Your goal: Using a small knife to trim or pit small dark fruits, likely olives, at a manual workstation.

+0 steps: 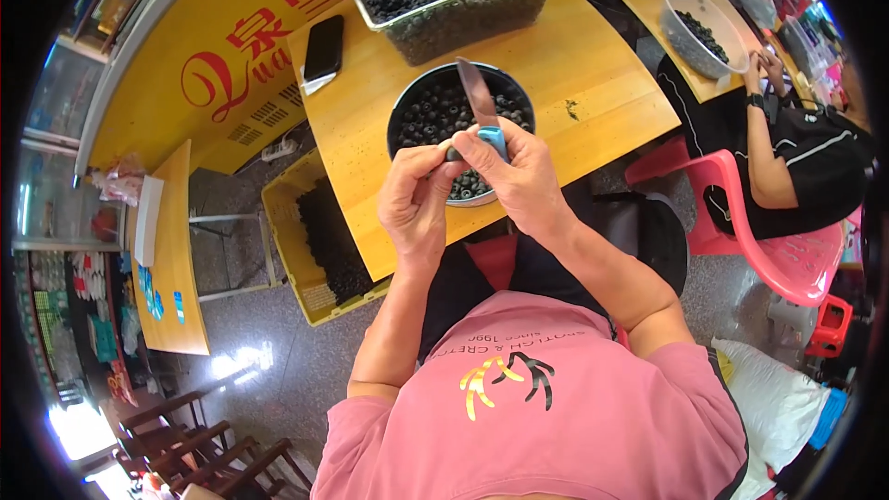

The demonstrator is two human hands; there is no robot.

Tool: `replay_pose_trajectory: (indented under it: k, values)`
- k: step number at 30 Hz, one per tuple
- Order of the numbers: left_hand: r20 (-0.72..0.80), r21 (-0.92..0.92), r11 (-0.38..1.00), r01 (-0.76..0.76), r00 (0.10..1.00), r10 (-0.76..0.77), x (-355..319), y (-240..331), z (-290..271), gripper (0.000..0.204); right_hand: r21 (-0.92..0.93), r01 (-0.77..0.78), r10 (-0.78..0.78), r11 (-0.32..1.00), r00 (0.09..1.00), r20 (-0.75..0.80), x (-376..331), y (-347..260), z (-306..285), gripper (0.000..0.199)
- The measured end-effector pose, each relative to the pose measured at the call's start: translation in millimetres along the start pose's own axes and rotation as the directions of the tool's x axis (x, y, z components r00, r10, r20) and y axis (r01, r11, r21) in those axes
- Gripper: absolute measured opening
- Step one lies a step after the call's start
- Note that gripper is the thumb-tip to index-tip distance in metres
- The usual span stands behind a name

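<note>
Over a round bowl [394, 120] my two hands meet, fingertips close together. My left hand [414, 194] pinches a small dark round piece [453, 155]; its exact kind is too small to tell. My right hand [528, 176] is closed round the blue handle of a knife [477, 93], with the blade pointing up and away from me. The thumb of that hand lies beside the dark piece. Many similar dark round pieces [444, 111] lie in the bowl below, partly hidden by my hands.
Behind the bowl, a clear tub [463, 32] is heaped with dark pieces. A black phone [324, 48] lies at the table's [602, 83] left. A yellow crate [296, 287] stands below left. At right, another person [773, 148] sits on a pink chair [732, 194] near a clear bowl [671, 23].
</note>
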State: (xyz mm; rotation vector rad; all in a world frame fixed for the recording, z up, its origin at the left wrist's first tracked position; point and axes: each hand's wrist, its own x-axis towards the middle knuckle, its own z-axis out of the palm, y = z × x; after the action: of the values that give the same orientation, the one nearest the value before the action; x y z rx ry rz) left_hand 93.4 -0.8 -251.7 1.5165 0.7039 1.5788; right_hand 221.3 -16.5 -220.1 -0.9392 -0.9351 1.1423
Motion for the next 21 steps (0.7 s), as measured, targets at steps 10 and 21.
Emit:
replay_pose_trajectory:
  k: [10,21]
  values:
    - [-0.099,0.499,0.866,0.003,0.994,0.054,23.3,25.4,-100.6,0.016,0.021,-0.319,0.31,0.947,0.933,0.183,9.2,-19.6,-33.0,0.021]
    - [0.413,0.562,0.824,-0.071,0.887,-0.206,51.6,17.5,-56.4,0.012,-0.109,-0.213,0.22,0.971,0.974,0.055,5.3,-15.7,-76.3,0.019]
